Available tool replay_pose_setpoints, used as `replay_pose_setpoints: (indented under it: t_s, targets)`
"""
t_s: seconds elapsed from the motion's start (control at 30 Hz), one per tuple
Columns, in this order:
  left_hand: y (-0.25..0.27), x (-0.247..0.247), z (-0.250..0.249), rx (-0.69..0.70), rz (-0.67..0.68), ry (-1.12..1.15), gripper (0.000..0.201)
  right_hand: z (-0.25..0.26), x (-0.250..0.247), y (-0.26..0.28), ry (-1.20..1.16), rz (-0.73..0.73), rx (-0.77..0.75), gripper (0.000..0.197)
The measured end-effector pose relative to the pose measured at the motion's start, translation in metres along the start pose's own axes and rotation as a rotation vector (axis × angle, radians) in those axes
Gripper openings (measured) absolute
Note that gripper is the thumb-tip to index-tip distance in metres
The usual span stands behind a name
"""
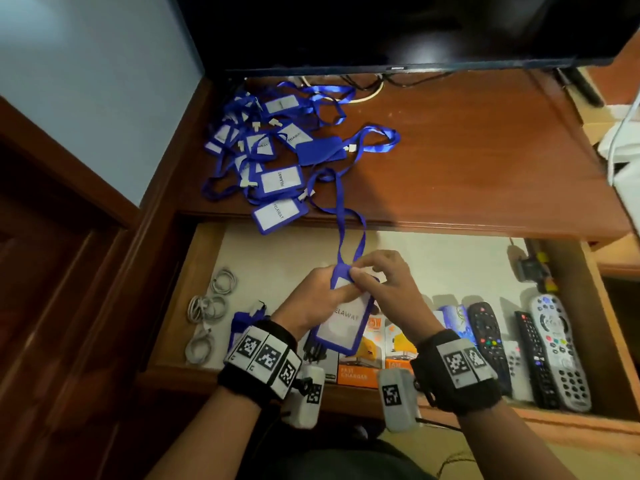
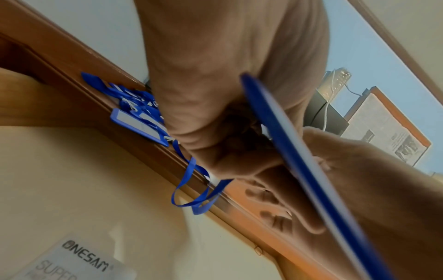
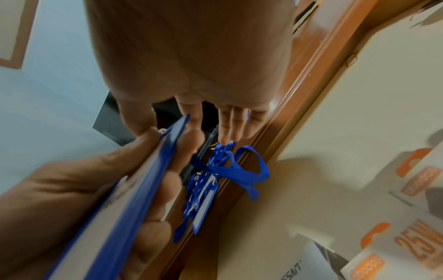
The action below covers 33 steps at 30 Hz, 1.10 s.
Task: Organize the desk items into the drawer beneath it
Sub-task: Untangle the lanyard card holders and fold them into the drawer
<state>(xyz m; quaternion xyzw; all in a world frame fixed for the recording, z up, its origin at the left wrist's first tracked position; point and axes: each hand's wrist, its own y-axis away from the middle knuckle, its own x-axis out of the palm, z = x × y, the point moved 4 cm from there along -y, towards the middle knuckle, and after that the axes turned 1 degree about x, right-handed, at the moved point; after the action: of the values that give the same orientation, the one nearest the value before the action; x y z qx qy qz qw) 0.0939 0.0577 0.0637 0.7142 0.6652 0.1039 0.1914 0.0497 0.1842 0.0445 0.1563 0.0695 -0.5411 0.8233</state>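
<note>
Over the open drawer (image 1: 277, 258) I hold a blue badge holder (image 1: 346, 323) with a white card in it. My left hand (image 1: 332, 289) grips its upper left side, fingers curled under it. My right hand (image 1: 356, 273) pinches its top edge, where the blue lanyard (image 1: 341, 209) is attached. The lanyard trails up over the desk's edge onto the desk (image 1: 467, 150). A pile of several more blue badge holders with lanyards (image 1: 263, 150) lies on the desk's left part. The wrist views show the held holder edge-on (image 2: 287, 132) (image 3: 143, 180) between both hands.
In the drawer lie coiled white cables (image 1: 211, 306) at the left, another blue badge holder (image 1: 242, 323), orange charger boxes (image 1: 360, 358) under my hands and several remotes (image 1: 554, 351) at the right. A dark monitor (image 1: 381, 29) stands at the desk's back.
</note>
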Motion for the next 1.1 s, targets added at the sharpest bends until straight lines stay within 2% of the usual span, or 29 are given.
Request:
replay_pose_setpoints:
  t_s: [0.03, 0.13, 0.2, 0.27, 0.43, 0.6, 0.73, 0.83, 1.0, 1.1]
  targets:
    - [0.002, -0.002, -0.001, 0.012, 0.018, 0.015, 0.007, 0.003, 0.0, 0.001, -0.067, 0.015, 0.018, 0.004]
    - [0.006, -0.008, -0.007, 0.05, 0.089, 0.103, 0.013, 0.012, 0.005, 0.005, -0.347, 0.057, 0.071, 0.03]
    - [0.007, -0.012, -0.012, 0.07, 0.122, 0.163, 0.018, 0.018, 0.008, 0.007, -0.451, 0.041, 0.064, 0.036]
    - [0.007, -0.023, -0.018, 0.096, 0.057, 0.211, 0.02, 0.025, 0.013, 0.007, -0.502, 0.019, 0.069, 0.038]
    - [0.004, -0.056, -0.02, 0.166, -0.225, 0.454, 0.021, 0.042, 0.04, 0.013, -0.446, 0.087, 0.061, 0.042]
    - [0.008, -0.074, -0.023, 0.238, -0.326, 0.567, 0.018, 0.048, 0.061, 0.017, -0.299, 0.111, 0.057, 0.011]
    - [0.012, -0.084, -0.021, 0.244, -0.353, 0.69, 0.016, 0.057, 0.063, 0.022, -0.295, 0.099, 0.059, 0.024]
    - [0.017, -0.088, -0.019, 0.247, -0.319, 0.773, 0.016, 0.063, 0.063, 0.026, -0.293, 0.108, 0.039, 0.027]
    - [0.024, -0.09, -0.014, 0.21, -0.301, 0.801, 0.026, 0.072, 0.069, 0.034, -0.294, 0.115, 0.023, 0.025]
    - [0.029, -0.095, -0.01, 0.215, -0.293, 0.772, 0.027, 0.076, 0.072, 0.035, -0.315, 0.071, 0.011, 0.037]
